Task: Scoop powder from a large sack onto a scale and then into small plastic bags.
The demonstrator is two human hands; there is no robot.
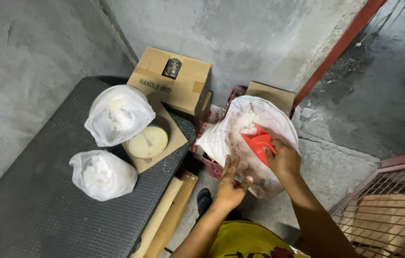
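Two filled plastic bags sit on my black table, one on the scale. My right hand grips a red scoop inside the sack; my left hand, fingers spread, steadies its side. Scooping unfinished.

One head-worn camera looks steeply down (from close above) at the hands and floor.

Cardboard box; weighing scale; wire cage
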